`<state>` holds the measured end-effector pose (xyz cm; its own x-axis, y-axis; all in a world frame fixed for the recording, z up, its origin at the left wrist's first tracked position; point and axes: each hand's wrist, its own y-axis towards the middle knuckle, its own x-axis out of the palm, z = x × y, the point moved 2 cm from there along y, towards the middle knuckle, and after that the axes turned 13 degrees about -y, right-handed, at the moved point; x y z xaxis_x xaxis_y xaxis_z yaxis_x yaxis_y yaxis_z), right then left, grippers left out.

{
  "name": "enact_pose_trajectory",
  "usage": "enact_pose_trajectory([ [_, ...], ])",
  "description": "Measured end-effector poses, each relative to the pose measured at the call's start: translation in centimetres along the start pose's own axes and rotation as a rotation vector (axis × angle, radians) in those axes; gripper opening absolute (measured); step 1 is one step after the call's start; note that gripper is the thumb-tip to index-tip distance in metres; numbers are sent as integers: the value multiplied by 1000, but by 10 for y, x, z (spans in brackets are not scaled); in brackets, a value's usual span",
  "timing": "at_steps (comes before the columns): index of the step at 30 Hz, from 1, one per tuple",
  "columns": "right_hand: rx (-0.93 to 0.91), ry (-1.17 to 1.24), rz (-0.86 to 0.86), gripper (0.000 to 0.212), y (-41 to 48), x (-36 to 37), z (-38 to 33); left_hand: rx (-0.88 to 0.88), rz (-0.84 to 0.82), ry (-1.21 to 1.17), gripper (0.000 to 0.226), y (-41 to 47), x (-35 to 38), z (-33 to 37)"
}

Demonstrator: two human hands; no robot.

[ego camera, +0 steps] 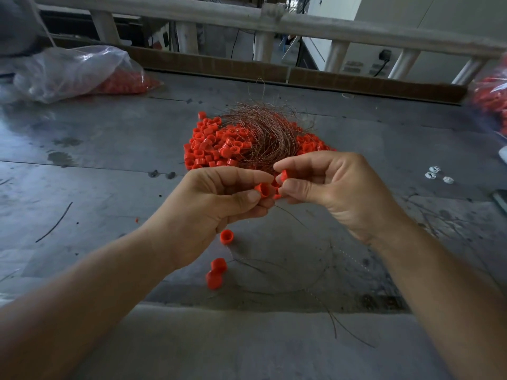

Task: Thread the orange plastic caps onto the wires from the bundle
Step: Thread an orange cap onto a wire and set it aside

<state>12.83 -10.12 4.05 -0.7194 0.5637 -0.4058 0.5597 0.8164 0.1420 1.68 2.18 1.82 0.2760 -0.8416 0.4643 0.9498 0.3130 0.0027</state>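
A pile of orange plastic caps [208,145] lies on the grey metal table, with a bundle of thin copper wires [263,130] on top of it. My left hand [216,204] pinches an orange cap [262,190] between thumb and fingers. My right hand [329,190] pinches another orange cap [284,175] right beside it. A thin wire [290,215] runs down from between the hands. Three caps hang on a wire below my left hand: one [227,236] higher up, two [216,271] lower.
A clear plastic bag of orange caps [82,72] lies at the back left, and another bag of caps [491,100] at the right edge. Small white bits [436,174] lie on the table [109,149] at the right. Loose wires [343,325] trail over the near edge. A railing [274,20] runs behind.
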Motion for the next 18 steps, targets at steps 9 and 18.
enact_pose_trajectory([
  [9,-76,0,2,22,-2,9,0,69,33,44,18,-1,2,2],
  [18,-191,-222,88,25,-5,16,-2,92,66,102,21,0,0,0],
])
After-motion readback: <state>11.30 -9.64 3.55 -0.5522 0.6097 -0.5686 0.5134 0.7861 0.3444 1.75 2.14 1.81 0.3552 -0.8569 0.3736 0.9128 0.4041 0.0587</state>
